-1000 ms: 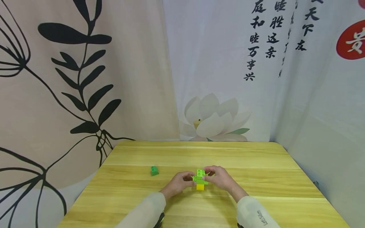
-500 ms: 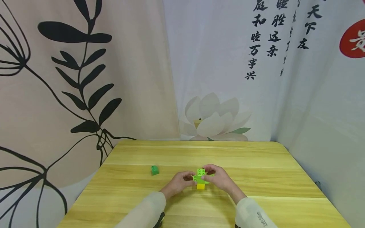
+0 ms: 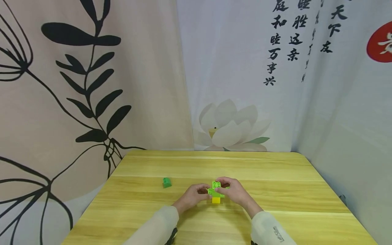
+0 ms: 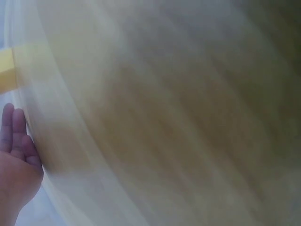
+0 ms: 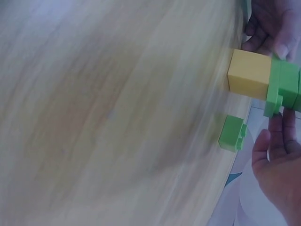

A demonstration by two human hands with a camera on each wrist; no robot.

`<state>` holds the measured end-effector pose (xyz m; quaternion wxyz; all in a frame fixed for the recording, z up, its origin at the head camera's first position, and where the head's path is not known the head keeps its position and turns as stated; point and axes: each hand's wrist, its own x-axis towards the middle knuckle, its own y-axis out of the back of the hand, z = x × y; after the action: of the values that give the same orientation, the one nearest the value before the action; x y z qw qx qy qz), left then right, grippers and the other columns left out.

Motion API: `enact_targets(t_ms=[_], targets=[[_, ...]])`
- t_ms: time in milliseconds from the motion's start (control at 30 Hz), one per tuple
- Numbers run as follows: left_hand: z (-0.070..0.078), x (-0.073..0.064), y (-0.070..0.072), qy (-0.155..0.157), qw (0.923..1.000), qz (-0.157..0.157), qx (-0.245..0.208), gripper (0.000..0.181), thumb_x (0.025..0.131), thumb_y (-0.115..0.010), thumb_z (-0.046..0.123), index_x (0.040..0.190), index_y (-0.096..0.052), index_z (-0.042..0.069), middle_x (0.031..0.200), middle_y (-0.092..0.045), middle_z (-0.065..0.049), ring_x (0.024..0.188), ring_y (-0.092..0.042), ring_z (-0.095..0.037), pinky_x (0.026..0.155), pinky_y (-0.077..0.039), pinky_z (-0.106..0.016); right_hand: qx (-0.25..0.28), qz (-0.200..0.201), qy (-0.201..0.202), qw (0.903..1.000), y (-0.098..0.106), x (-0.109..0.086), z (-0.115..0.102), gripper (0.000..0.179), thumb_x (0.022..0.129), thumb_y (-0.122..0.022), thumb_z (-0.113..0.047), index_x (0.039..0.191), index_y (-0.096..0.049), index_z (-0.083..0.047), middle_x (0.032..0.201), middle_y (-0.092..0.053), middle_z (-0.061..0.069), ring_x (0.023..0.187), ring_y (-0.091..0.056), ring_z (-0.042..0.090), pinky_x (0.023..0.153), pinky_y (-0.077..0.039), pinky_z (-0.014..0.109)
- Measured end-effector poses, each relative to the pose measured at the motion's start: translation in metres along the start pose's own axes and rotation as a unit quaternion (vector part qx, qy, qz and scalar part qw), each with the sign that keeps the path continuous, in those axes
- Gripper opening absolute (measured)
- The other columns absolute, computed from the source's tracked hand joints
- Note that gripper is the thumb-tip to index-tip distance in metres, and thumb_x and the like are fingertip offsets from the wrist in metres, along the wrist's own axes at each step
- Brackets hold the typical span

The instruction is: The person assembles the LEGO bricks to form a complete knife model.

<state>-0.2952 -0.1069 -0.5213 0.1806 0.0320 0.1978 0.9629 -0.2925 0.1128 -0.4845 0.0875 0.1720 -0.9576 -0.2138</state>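
Note:
A small stack of toy building bricks stands near the middle of the table, a yellow brick at its base and light green bricks with studs above. My left hand pinches the green part from the left, and its thumb lies on the green edge in the right wrist view. From the right, my right hand grips the upper green bricks, thumb in front and fingers behind, hiding some of them. In the left wrist view only the yellow brick shows, beside the left hand.
A separate darker green brick lies on the wooden table, left of the stack and slightly farther back. Printed curtains hang behind the table and along its right side.
My right fingertips have shifted slightly left across the top of the green bricks. The left hand keeps its hold, and the head view has drifted a little.

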Motion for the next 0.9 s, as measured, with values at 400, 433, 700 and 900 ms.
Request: enact_targets(t_ms=[400, 433, 700, 900], targets=[[0.003, -0.001, -0.001, -0.009, 1.0, 0.0, 0.002, 0.029, 0.092, -0.072, 0.024, 0.119, -0.068, 0.015, 0.101, -0.066, -0.001, 0.093, -0.06, -0.018, 0.083, -0.05, -0.04, -0.004, 0.005, 0.008, 0.9999, -0.003, -0.003, -0.003, 0.034, 0.093, -0.072, -0.021, 0.123, -0.066, -0.007, 0.097, -0.063, 0.004, 0.092, -0.055, 0.021, 0.073, -0.051, 0.034], [0.003, -0.001, -0.001, -0.008, 1.0, 0.001, 0.003, 0.029, 0.092, -0.073, 0.024, 0.119, -0.068, 0.015, 0.101, -0.066, -0.001, 0.093, -0.06, -0.018, 0.083, -0.05, -0.04, -0.004, 0.004, 0.007, 1.0, -0.003, -0.003, -0.002, 0.035, 0.093, -0.072, -0.021, 0.124, -0.065, -0.007, 0.098, -0.063, 0.004, 0.092, -0.055, 0.021, 0.074, -0.051, 0.034], [0.002, -0.001, 0.0, 0.003, 0.9999, 0.007, 0.014, 0.035, 0.091, -0.074, 0.027, 0.123, -0.067, 0.015, 0.104, -0.066, -0.001, 0.096, -0.059, -0.018, 0.083, -0.05, -0.041, -0.005, 0.0, -0.001, 1.0, -0.002, 0.0, 0.003, 0.038, 0.093, -0.072, -0.027, 0.126, -0.065, -0.008, 0.101, -0.063, 0.004, 0.094, -0.056, 0.022, 0.075, -0.051, 0.033], [0.001, -0.001, 0.0, -0.002, 1.0, 0.007, 0.005, 0.031, 0.091, -0.073, 0.026, 0.12, -0.068, 0.017, 0.102, -0.066, 0.0, 0.094, -0.06, -0.018, 0.081, -0.049, -0.038, 0.005, 0.014, -0.009, 0.9998, -0.006, -0.001, 0.008, 0.038, 0.093, -0.072, -0.026, 0.126, -0.066, -0.01, 0.107, -0.063, 0.006, 0.098, -0.057, 0.023, 0.078, -0.052, 0.033]])
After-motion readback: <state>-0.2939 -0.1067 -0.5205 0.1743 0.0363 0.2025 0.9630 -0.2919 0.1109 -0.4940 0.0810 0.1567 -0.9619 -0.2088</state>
